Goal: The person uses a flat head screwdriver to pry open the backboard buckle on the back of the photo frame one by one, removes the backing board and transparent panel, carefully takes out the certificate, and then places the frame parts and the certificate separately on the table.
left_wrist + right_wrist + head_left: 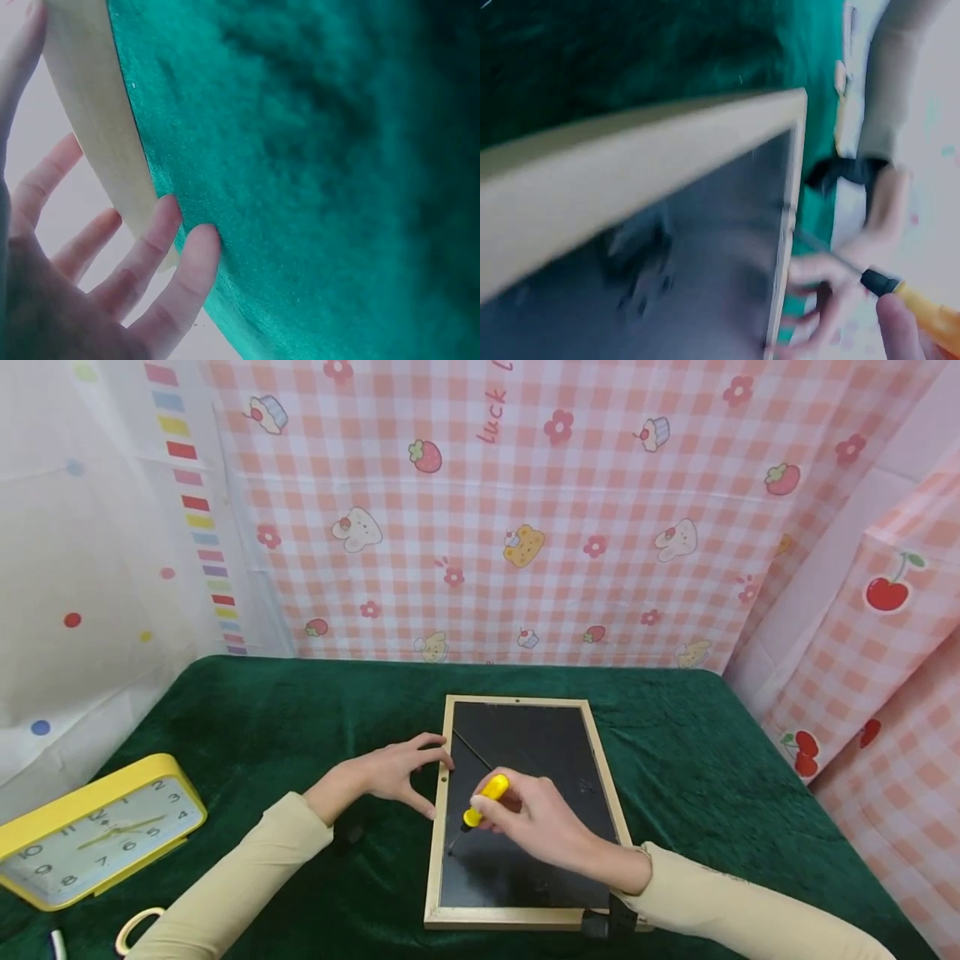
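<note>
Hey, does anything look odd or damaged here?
Perhaps: a thin diagonal line over the black panel runs from near the wooden frame toward the right hand. It interrupts the dark surface; I can't tell whether it's damage.

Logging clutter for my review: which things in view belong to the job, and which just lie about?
In use:
yellow-handled screwdriver, in the right grip
wood-framed black board, at the left grip

Lying about, seemingly:
yellow clock
pale loop
white stick

The right wrist view's edge cuts off the yellow screwdriver handle [934, 315].
</note>
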The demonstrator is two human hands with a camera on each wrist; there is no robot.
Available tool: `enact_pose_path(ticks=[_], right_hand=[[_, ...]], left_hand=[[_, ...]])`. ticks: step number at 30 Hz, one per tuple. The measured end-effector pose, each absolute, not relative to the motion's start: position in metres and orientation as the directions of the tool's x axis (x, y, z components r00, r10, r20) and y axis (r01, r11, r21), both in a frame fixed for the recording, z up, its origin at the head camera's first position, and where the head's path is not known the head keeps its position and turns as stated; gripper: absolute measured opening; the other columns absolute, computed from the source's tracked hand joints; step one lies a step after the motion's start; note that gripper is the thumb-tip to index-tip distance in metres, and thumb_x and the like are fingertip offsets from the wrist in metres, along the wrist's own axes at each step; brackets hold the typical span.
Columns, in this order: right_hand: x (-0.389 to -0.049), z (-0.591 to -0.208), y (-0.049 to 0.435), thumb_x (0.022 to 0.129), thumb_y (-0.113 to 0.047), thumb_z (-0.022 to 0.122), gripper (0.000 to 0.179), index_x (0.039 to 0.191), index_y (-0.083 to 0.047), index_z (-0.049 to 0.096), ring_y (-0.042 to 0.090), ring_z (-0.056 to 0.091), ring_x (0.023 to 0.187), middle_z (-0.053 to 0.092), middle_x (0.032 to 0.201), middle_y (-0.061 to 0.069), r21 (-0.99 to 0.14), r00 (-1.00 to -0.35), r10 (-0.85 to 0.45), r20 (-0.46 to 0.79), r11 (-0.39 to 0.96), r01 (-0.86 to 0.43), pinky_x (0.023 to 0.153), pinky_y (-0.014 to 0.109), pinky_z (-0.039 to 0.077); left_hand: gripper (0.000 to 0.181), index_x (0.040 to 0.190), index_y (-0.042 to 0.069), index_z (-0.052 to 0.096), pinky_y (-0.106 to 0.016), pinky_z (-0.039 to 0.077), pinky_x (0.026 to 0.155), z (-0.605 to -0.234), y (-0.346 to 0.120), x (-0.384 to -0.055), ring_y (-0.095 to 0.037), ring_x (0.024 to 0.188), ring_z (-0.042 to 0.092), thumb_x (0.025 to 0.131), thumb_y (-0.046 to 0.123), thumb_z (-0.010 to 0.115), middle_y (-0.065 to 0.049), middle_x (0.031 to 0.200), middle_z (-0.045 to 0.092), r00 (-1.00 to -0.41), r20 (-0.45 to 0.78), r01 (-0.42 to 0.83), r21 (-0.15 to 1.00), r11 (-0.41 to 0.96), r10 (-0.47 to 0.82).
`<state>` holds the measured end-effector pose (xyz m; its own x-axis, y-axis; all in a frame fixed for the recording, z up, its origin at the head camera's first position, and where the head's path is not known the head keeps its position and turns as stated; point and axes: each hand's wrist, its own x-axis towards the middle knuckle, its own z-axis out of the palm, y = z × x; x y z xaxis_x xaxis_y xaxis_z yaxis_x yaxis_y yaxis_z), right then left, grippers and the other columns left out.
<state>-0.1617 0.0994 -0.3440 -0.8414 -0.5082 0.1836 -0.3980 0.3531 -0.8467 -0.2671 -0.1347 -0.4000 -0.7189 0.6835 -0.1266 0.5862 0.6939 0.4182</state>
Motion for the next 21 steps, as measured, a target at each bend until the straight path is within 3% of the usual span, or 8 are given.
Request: enact_pose_path(ticks=[3, 8, 15, 21], right_hand=[[-0.166, -0.332, 0.117, 0.088, -0.013, 0.056, 0.017, 0.097, 0.001, 0.055, 0.021, 0.062, 0.069, 0.063, 0.084, 0.009, -0.894, -0.899, -0.42, 0.128, 0.344, -0.288, 0.064, 0.032, 0.05], [-0.201, -0.346, 0.167, 0.09, -0.029, 0.05, 0.037, 0.104, 0.006, 0.05, 0.026, 0.062, 0.075, 0.062, 0.089, 0.015, -0.946, -0.958, -0.286, 0.008, 0.309, -0.1, 0.069, 0.033, 0.049], [-0.23, -0.373, 0.235, 0.087, -0.047, 0.046, 0.06, 0.109, 0.009, 0.046, 0.026, 0.061, 0.082, 0.062, 0.089, 0.014, -0.931, -0.976, -0.172, -0.136, 0.36, 0.066, 0.079, 0.037, 0.045], [-0.236, -0.385, 0.258, 0.09, -0.043, 0.045, 0.059, 0.114, 0.011, 0.042, 0.024, 0.058, 0.092, 0.059, 0.096, 0.012, -0.928, -0.968, -0.121, -0.219, 0.332, 0.168, 0.081, 0.038, 0.044]], left_hand=[[0.07, 0.12, 0.026, 0.048, -0.042, 0.036, 0.087, -0.399, -0.135, -0.267, -0.027, 0.114, 0.038, 0.062, 0.06, 0.067, -0.005, 0.14, 0.02, -0.71, -0.129, 0.594, 0.417, 0.688, 0.692], [0.068, 0.12, 0.028, 0.046, -0.044, 0.034, 0.088, -0.398, -0.136, -0.265, -0.028, 0.117, 0.036, 0.063, 0.061, 0.065, -0.004, 0.141, 0.018, -0.709, -0.136, 0.601, 0.398, 0.693, 0.692], [0.069, 0.119, 0.031, 0.047, -0.046, 0.034, 0.087, -0.399, -0.135, -0.265, -0.028, 0.116, 0.037, 0.061, 0.065, 0.063, -0.003, 0.141, 0.02, -0.72, -0.133, 0.607, 0.355, 0.711, 0.681], [0.071, 0.116, 0.033, 0.048, -0.046, 0.037, 0.084, -0.399, -0.132, -0.261, -0.026, 0.112, 0.041, 0.057, 0.071, 0.059, -0.003, 0.138, 0.025, -0.739, -0.094, 0.624, 0.28, 0.729, 0.668]])
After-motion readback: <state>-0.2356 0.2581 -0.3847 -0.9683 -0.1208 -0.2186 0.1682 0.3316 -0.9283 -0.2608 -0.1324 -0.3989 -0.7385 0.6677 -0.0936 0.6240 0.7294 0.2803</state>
